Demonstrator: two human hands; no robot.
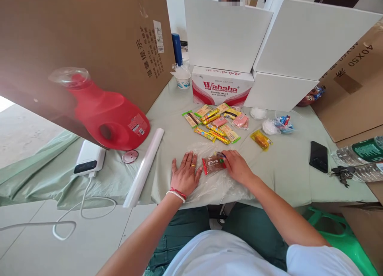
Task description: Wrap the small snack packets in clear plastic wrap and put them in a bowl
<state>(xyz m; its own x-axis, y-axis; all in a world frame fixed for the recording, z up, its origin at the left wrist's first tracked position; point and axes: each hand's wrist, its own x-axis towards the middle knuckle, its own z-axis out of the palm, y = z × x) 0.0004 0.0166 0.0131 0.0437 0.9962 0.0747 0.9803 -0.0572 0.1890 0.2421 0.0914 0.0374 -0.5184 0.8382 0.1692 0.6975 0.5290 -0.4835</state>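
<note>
My left hand [186, 173] lies flat with fingers stretched out on a thin clear plastic sheet [214, 190] near the table's front edge. Beside its fingertips, on the sheet, rests a small red-ended packet [213, 165] with brown contents showing through its window. The fingers of my right hand [238, 166] are bent closed at the packet's right end; the fingertips are partly hidden. Just beyond the hands is a loose pile of yellow, green and pink wrapped snacks [220, 122]. A separate yellow snack packet [261, 140] sits to the right of the pile.
On the left are a red jug [119, 116], a white film roll [145, 166] and a white power bank [89, 158]. A Wahaha carton [221, 86] and white boards [227, 36] stand behind. A phone [318, 156] and water bottles [359, 152] lie right.
</note>
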